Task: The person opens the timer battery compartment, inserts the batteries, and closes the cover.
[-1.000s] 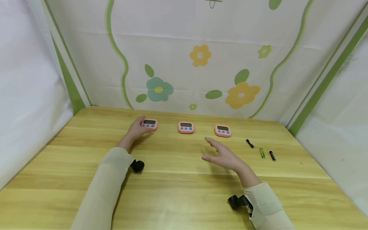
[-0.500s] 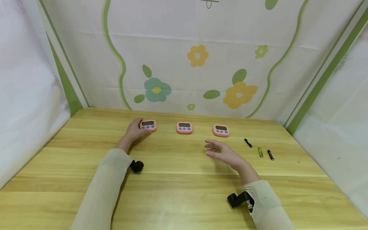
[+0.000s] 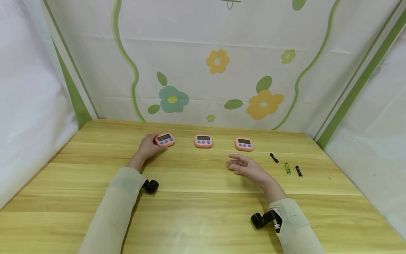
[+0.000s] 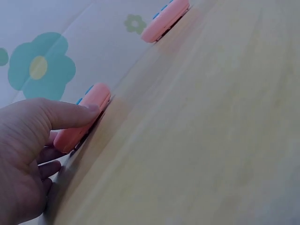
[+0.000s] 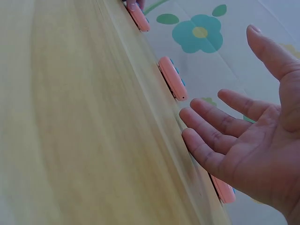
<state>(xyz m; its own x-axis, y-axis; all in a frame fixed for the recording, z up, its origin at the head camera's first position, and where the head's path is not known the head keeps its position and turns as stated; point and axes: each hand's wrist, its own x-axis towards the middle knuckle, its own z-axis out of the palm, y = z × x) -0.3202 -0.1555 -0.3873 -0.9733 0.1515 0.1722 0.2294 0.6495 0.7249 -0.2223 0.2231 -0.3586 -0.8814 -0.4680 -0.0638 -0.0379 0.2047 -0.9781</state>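
My left hand [image 3: 148,146] pinches the leftmost pink digital timer [image 3: 165,139] by its edges. The thumb lies along the near side and the other fingers are at its left end, partly hidden behind it. This timer [image 4: 84,117] sits a little askew, its grey screen and blue buttons facing up. A second pink timer [image 3: 203,141] rests in the middle of the row, and a third pink timer [image 3: 244,144] to the right. My right hand [image 3: 248,168] hovers in front of the third one, fingers loosely bent and holding nothing; its palm [image 5: 262,164] shows in the right wrist view.
Two black batteries [image 3: 274,157] and a green battery [image 3: 287,168] lie on the right of the wooden table [image 3: 190,218]. A white cloth backdrop [image 3: 190,63] with printed flowers rises behind the table's far edge, and white cloth walls flank both sides.
The left timer has turned counterclockwise in my left hand and shifted slightly toward me. My right hand's fingers, spread wide a second ago, have relaxed and drawn closer together.
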